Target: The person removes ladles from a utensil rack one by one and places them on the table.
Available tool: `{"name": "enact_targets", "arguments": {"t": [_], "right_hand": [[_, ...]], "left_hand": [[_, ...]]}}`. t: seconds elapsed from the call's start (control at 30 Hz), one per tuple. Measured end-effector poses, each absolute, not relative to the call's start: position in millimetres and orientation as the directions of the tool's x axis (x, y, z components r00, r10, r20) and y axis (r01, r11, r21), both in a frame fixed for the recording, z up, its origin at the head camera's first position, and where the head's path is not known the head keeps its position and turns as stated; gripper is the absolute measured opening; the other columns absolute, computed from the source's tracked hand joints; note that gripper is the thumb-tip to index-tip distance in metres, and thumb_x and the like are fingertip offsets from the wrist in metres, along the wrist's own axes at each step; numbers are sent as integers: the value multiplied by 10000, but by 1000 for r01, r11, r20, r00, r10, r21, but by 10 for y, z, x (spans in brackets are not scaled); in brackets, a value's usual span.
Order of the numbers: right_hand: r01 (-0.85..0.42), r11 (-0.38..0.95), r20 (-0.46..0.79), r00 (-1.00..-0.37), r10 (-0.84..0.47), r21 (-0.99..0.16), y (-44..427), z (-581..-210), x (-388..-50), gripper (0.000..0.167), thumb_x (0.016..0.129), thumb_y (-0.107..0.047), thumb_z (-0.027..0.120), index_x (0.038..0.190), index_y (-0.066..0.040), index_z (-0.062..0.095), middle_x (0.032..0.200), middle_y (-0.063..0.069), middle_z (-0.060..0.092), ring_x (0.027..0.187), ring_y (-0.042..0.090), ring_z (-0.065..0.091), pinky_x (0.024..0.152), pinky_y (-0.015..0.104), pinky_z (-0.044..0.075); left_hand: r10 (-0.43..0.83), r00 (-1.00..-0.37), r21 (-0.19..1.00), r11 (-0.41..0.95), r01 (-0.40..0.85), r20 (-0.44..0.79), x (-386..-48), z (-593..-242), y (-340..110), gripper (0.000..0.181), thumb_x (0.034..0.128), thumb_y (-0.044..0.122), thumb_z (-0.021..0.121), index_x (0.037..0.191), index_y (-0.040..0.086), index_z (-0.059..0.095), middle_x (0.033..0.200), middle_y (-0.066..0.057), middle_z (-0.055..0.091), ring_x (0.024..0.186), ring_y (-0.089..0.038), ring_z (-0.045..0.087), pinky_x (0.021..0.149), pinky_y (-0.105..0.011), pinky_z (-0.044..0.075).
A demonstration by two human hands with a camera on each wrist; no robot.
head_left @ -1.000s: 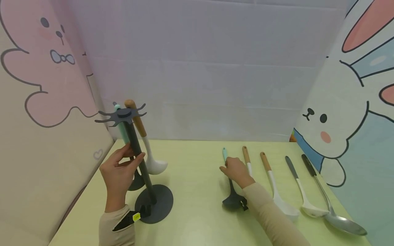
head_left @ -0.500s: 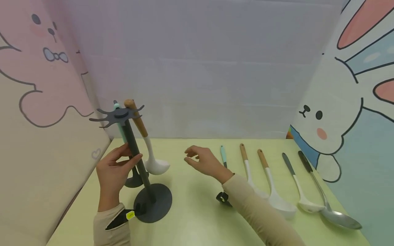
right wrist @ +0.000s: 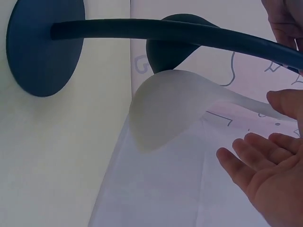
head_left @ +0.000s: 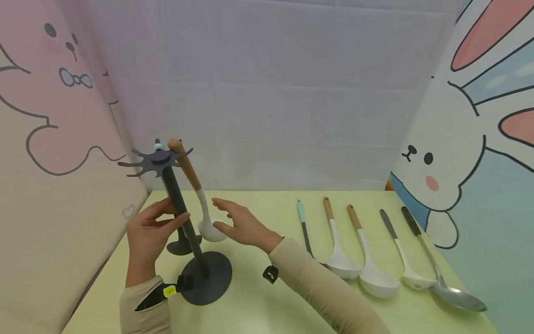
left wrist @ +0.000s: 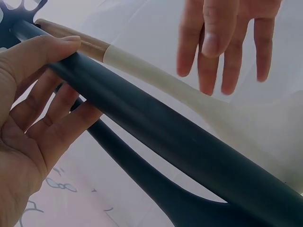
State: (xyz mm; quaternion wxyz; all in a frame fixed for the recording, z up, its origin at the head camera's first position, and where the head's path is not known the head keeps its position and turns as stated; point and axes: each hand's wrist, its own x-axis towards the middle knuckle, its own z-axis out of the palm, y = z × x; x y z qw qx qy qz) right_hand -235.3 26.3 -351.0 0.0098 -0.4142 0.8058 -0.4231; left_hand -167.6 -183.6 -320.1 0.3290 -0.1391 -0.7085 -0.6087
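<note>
My left hand (head_left: 145,235) grips the pole of a dark utensil stand (head_left: 174,190), thumb on the near side and fingers behind it. A white ladle (head_left: 207,230) with a wooden handle hangs from the stand's hooked top. Behind the pole hangs a black utensil (head_left: 178,246) with a rounded head; its teal handle end shows at the top. Beside the hanging ladle is my right hand (head_left: 244,226), its fingers extended and thumb apart. In the right wrist view the thumb (right wrist: 284,101) overlaps the ladle's shaft; whether it touches, I cannot tell.
On the pale yellow table (head_left: 250,301) to the right lie a teal-handled utensil (head_left: 306,234), partly behind my sleeve, two white wooden-handled ladles (head_left: 340,260) (head_left: 375,278), a grey-handled white utensil (head_left: 410,273) and a metal spoon (head_left: 454,294). Printed walls (head_left: 267,93) enclose the table.
My right hand has left the teal-handled utensil on the table and moved left to the hanging white ladle, its fingers spreading. The left hand keeps its grip on the pole.
</note>
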Motion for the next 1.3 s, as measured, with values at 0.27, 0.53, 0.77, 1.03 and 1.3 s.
{"name": "enact_targets", "arguments": {"t": [0.27,0.53,0.77,1.03,1.3], "right_hand": [[-552,122,342,-660,-669,-825,45,-3549,-2419,558,1022,-67,546,1531,-35,318,1510,141,441,1380,249,438,1069,324,398],[-472,73,335,-718,-610,-878,-25,-3599,-2485,368,1023,-52,535,1385,10,518,1297,154,630,1198,241,612,1002,286,453],[-441,48,325,-727,-605,-896,-9,-3646,-2506,281,1018,-69,552,1283,8,602,1164,159,693,1101,206,665,985,287,461],[-444,49,336,-740,-583,-894,18,-3657,-2515,246,1019,-52,542,1242,24,610,1105,160,701,1042,189,679,926,279,501],[-477,56,370,-744,-557,-877,60,-3651,-2535,232,1017,-37,537,1224,34,615,1079,172,697,1022,226,686,886,262,519]], "left_hand": [[-152,-722,738,131,662,675,-1712,-3219,-1889,460,694,-295,708,1117,-117,698,832,38,731,780,-69,681,665,-181,550],[-161,-728,745,204,635,666,-1717,-3216,-1883,442,695,-281,722,1108,-123,699,818,63,726,774,-59,676,657,-176,548],[-217,-760,786,269,556,612,-1700,-3202,-1850,413,705,-237,751,1095,-107,712,788,91,714,764,-60,672,655,-175,547],[-244,-748,782,293,550,617,-1710,-3225,-1842,415,705,-221,767,1098,-99,714,797,115,715,769,-53,674,662,-174,546],[-243,-746,781,274,561,620,-1717,-3241,-1838,421,705,-226,763,1103,-100,712,806,107,723,776,-54,681,665,-176,547]]}}
